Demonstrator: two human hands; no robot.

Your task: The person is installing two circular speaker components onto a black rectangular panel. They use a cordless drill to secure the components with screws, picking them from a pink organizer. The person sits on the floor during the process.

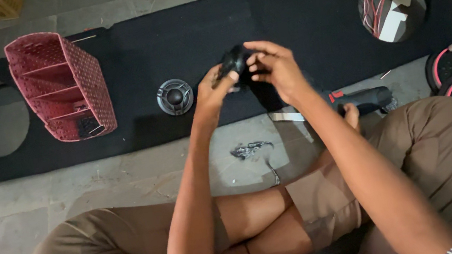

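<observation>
Crossed legs point(137, 250) nearest, both hands' point(214, 89) point(277, 70) grips closed around small black part point(235, 62), round speaker point(174, 96) and red basket point(62, 86) leftward.

Bare forearms, rolled-up khaki-brown trousers, and perhaps a striped sleeve edge at the right arm.

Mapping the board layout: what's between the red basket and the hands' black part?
Head view: a small round speaker lies on the black board, between red basket and black part.
</observation>
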